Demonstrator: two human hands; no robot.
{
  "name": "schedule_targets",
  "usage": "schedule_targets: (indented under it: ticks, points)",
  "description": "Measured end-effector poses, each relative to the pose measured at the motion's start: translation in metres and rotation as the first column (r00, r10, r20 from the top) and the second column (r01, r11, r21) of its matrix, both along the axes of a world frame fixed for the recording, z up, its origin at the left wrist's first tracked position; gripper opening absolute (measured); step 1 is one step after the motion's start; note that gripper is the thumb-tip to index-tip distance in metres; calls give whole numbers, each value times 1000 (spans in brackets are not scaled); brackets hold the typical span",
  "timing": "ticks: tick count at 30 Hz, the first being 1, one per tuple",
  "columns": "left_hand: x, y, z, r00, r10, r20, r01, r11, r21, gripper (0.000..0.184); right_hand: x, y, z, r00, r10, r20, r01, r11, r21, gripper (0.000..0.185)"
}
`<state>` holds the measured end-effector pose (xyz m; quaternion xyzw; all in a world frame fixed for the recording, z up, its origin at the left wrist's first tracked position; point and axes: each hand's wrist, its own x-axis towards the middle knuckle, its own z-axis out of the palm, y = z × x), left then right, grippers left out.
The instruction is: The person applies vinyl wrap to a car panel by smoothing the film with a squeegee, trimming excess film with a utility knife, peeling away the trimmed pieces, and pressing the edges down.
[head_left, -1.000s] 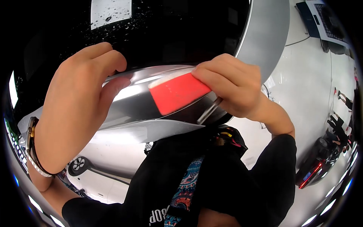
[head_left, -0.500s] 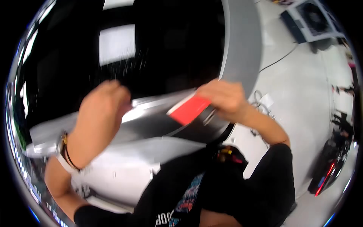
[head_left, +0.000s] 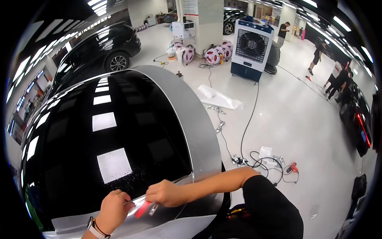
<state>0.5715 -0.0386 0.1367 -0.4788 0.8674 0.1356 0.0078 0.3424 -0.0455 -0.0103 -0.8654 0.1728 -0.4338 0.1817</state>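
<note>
My right hand (head_left: 162,193) is closed on a red squeegee (head_left: 142,210) with a pale edge, held against the silver film (head_left: 115,221) along the near border of a car's black glass (head_left: 155,149). A small metallic piece (head_left: 153,209) also pokes out below its fingers; I cannot make out its kind. Close by on the left, my left hand (head_left: 113,207) has its fingers pinched at the raised edge of the same film. A watch with a white band (head_left: 93,228) is on that wrist. Water droplets speckle the glass ahead of both hands.
A grey panel (head_left: 211,147) curves along the glass's right side. Cables (head_left: 258,159) and a red-handled tool (head_left: 292,168) lie on the floor. An air cooler (head_left: 250,49) stands further off, near several hose reels. A dark car (head_left: 95,49) is parked beyond; several people are at the right.
The head view has lifted, showing more of the room. My right hand has come over beside my left, with the red squeegee now lower and partly covered by its fingers.
</note>
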Motion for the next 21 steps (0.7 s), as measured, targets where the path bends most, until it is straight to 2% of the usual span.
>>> schedule_targets:
  ticks: [2, 4, 5, 8, 9, 10, 12, 13, 16, 19, 21]
  points:
    - [12, -1, 0, 1000, -18, -5, 18, 1000, -9, 17, 27, 2, 10, 999, 10, 39, -9, 999, -34, 16]
    - [28, -3, -2, 996, 81, -29, -79, 995, 62, 17, 39, 2, 9, 999, -15, 39, 17, 999, -46, 12]
    - [37, -5, -5, 997, 64, -34, -63, 997, 33, 20, 40, 3, 9, 999, -20, 37, 21, 999, -36, 11]
    - [51, -4, -11, 994, 72, -82, -72, 997, -2, 18, 8, 4, 1, 995, -102, -5, 102, 994, -30, 12]
    - [46, 2, -1, 989, 106, -105, -98, 992, 80, 18, -11, 5, -4, 992, -126, 4, 126, 992, -24, 8]
    - [44, 1, 0, 991, 80, -108, -72, 994, 78, 18, -30, 7, -9, 990, -139, 14, 139, 990, -17, 5]
    - [48, 5, 0, 997, 49, -62, -49, 999, 12, 17, -72, 12, -18, 978, -207, -34, 207, 978, 19, 12]
    - [48, 6, -3, 994, -53, -96, 46, 996, -73, 20, -88, 12, -24, 977, -213, -29, 214, 977, 21, 12]
    - [50, 4, -11, 993, -89, -76, 80, 990, -114, 22, -113, 13, -32, 972, -236, 0, 235, 968, 92, 19]
    - [43, 17, 1, 995, -94, -38, 91, 994, -67, 23, -113, 13, -31, 969, -246, -8, 246, 966, 80, 23]
    - [48, 27, 0, 990, -126, -67, 121, 990, -77, 17, -107, 10, -32, 987, -161, 19, 160, 987, 35, 21]
